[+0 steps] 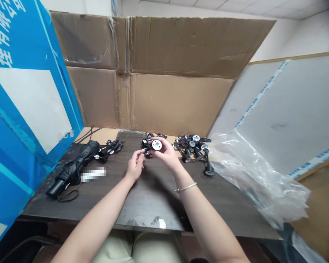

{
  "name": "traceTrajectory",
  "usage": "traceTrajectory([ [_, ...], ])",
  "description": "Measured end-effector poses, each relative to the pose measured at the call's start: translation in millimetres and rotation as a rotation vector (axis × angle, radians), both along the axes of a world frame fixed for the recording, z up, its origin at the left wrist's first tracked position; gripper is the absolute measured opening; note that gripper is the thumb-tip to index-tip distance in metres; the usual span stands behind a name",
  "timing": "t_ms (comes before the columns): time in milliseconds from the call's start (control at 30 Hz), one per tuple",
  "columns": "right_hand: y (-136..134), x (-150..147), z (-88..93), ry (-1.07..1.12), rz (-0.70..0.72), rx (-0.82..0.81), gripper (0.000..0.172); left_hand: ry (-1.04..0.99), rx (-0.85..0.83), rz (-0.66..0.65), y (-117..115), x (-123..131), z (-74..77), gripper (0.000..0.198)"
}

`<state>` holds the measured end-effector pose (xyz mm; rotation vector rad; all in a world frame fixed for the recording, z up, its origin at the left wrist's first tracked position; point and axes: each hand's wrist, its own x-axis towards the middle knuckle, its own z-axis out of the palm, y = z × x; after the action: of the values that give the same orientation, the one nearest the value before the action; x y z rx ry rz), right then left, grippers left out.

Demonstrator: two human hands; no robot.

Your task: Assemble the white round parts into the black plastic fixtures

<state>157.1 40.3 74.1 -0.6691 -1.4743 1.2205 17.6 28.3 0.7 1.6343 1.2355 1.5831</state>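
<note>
Much of the black lamp fitting [157, 145] is hidden by the hands, and only its round white face shows clearly; the small, dark parts behind it are too cluttered to make out. It is held above the far part of the table [153, 204], just in front of a tangled heap of similar black fittings [150, 138].

The fingers [164, 143] of the right hand [167, 154] curl closely around the fitting's edge, holding it with the white face turned up toward the camera. The left hand [135, 165] comes in from the other side, its fingers [139, 153] in a narrow pinch on the fitting's dark end, though the exact contact is hard to see.

A second heap of black lamp fittings [192, 147] lies to the right, and a third cluster of black parts [109, 148] lies to the left beside a folded black umbrella [74, 168]. A blurred label [93, 174] lies beside the umbrella, and crumpled clear plastic sheeting [257, 175] spreads over the table's right edge.
</note>
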Motion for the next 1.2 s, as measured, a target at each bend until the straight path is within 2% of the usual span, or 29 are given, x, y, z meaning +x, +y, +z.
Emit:
traceTrajectory([
  [167,-4.6,-22.5,-27.9,0.129,0.008,0.055,0.043,-0.016,0.120,0.006,-0.6,-2.8,-1.9,0.047],
  [333,-13.1,-19.2,-42.0,0.117,0.052,0.132,0.051,0.033,0.167,-0.007,-2.2,-2.3,-2.9,0.053],
  [467,-15.4,-16.5,-45.1,0.121,0.007,0.122,0.048,0.055,0.163,-0.026,-2.3,-1.1,-3.6,0.057],
  [633,-15.5,-18.0,-46.8,0.135,-0.025,0.097,0.036,0.120,0.191,0.002,-1.9,-1.0,-1.8,0.060],
  [800,-16.1,-17.6,-47.3,0.107,0.000,0.071,0.041,0.132,0.188,0.021,-1.8,-1.2,-0.3,0.063],
  [1200,-12.9,-17.9,-50.6,0.113,0.024,0.012,0.050,0.080,0.162,-0.029,-2.2,-0.7,-1.1,0.065],
])
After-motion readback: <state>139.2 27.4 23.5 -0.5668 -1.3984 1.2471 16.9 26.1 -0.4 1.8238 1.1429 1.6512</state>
